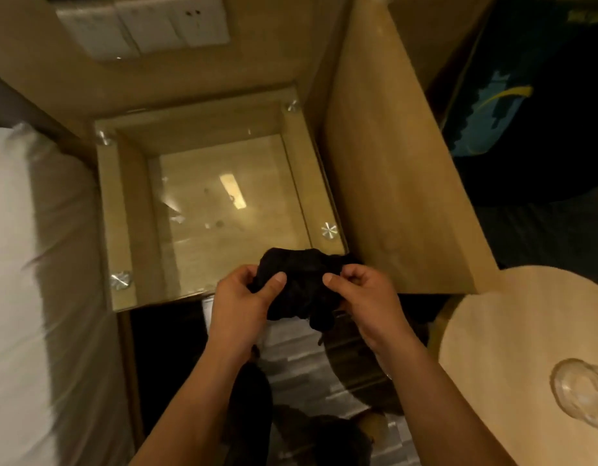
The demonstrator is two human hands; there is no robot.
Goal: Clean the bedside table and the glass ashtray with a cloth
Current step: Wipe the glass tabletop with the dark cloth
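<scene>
A bunched black cloth (299,284) hangs in the air over the front edge of the bedside table (122,210), a wooden box with a glass top held by round metal studs. My left hand (243,301) grips the cloth's left side with thumb on top. My right hand (364,297) pinches its right side. The glass top shows smudges and a lamp's reflection. A clear glass ashtray (583,391) stands on a round wooden table at the lower right, away from both hands.
A bed with white sheets (28,280) borders the bedside table on the left. A tall wooden panel (391,169) rises on its right. The round wooden table (512,348) fills the lower right. Wall switches (143,25) sit above. A patterned floor lies below.
</scene>
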